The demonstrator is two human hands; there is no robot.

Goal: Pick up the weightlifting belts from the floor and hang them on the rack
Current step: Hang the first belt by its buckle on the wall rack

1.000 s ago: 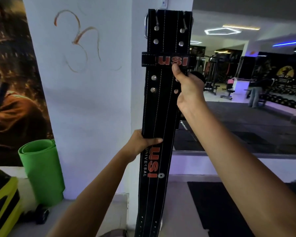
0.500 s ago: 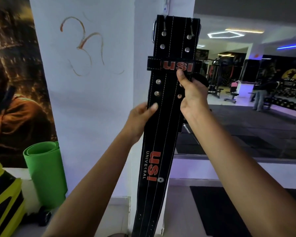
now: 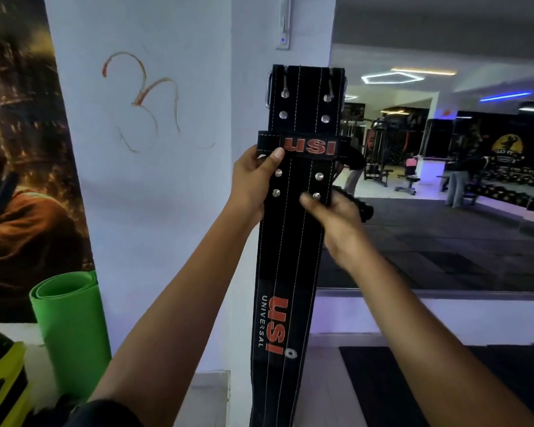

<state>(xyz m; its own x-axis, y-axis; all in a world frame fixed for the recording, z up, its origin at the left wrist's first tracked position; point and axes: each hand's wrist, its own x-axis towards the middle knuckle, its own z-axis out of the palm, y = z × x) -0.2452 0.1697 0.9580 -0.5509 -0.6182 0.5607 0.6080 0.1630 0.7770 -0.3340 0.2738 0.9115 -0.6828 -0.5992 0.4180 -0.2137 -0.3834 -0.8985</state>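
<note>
A long black weightlifting belt (image 3: 293,248) with red "USI" lettering hangs upright in front of a white pillar (image 3: 253,87), buckle end up. My left hand (image 3: 255,180) grips its left edge just below the logo loop, thumb on the front. My right hand (image 3: 336,220) is at the belt's right edge a little lower, thumb across the front by the lowest rivet; it looks blurred. Whatever the buckle end hangs from is hidden behind the belt. No other belt is in view.
A rolled green mat (image 3: 71,328) stands against the wall at lower left, beside a yellow and black object (image 3: 0,380). A large mirror (image 3: 444,180) fills the right, reflecting the gym. A black floor mat (image 3: 413,386) lies at lower right.
My left hand has climbed from the belt's middle to just under the logo loop. My right hand has dropped from the loop to the lower rivets. The view has tilted so the belt sits lower.
</note>
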